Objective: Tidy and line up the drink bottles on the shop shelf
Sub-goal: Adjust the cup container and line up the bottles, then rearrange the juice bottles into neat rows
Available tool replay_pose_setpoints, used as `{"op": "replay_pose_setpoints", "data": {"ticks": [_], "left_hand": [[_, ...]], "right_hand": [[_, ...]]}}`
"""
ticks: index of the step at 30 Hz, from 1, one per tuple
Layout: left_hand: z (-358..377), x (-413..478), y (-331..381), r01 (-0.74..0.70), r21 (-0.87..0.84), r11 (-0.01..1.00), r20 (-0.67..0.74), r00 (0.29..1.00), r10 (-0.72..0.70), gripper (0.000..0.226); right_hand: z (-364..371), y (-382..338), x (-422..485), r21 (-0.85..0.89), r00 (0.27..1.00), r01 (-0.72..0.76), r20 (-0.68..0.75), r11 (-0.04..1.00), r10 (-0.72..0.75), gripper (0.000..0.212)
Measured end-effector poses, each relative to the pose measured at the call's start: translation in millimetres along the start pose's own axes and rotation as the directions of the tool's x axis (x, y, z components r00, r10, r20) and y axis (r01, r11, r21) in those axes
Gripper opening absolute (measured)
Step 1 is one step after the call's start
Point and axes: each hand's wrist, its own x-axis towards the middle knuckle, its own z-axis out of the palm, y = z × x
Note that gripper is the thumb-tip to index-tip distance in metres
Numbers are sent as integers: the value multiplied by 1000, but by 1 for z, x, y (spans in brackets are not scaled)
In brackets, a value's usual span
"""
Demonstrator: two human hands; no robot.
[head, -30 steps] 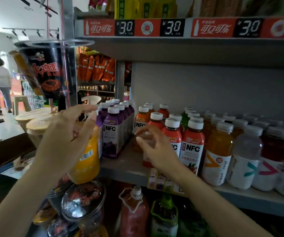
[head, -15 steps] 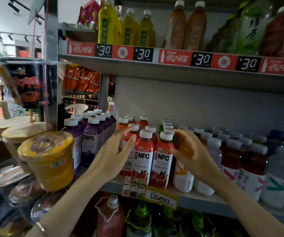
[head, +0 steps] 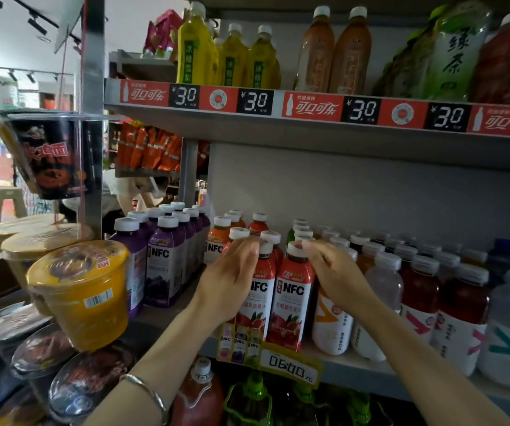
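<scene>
Hands flanked two red NFC bottles (head: pixel 293 290) at centre frame, front of mid shelf (head: pixel 376 376): L hand (head: pixel 229 281) fingers pressed together, flat vs frame-left bottle; R hand (head: pixel 336 278) fingers together, tips touching frame-right bottle's cap.

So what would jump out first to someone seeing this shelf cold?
The left hand and right hand rest against the two front red NFC bottles, mid-shelf. Above them runs the red price strip; a yellow noodle tub looms at left.
</scene>
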Motion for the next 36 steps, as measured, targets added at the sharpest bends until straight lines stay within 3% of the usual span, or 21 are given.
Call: {"op": "replay_pose_setpoints", "data": {"ticks": [4, 11, 15, 19, 24, 27, 29, 34, 36], "left_hand": [[8, -1, -2, -41, 6, 999, -51, 998, 41, 52], [10, 4, -11, -64, -199, 978, -109, 993, 42, 60], [4, 13, -30, 27, -654, 756, -55, 995, -83, 81], [-4, 31, -59, 83, -741, 666, -175, 934, -311, 75], [-13, 59, -67, 339, -743, 577, 9, 867, -498, 72], [-16, 69, -65, 460, -738, 494, 105, 800, -590, 67], [-17, 68, -61, 478, -713, 514, 123, 806, -579, 72], [-18, 69, -53, 542, -723, 428, 211, 763, -611, 66], [-16, 70, -59, 563, -727, 393, 228, 738, -635, 63]], "right_hand": [[1, -1, 3, 99, 996, -88, -12, 991, 90, 50], [-5, -5, 11, 147, 996, -74, -36, 986, 80, 60], [-4, 1, 17, -34, 999, 21, -37, 999, -22, 67], [-10, 3, 28, -140, 997, 78, -3, 987, -80, 86], [-23, -7, 57, -61, 989, -56, 131, 997, 63, 60], [-32, -18, 82, 20, 938, -204, 289, 979, 189, 53], [-36, -21, 99, 103, 912, -273, 343, 956, 224, 46], [-30, -30, 139, 176, 836, -260, 532, 949, 130, 32], [-17, -35, 150, 128, 794, -199, 603, 972, 83, 29]]}}
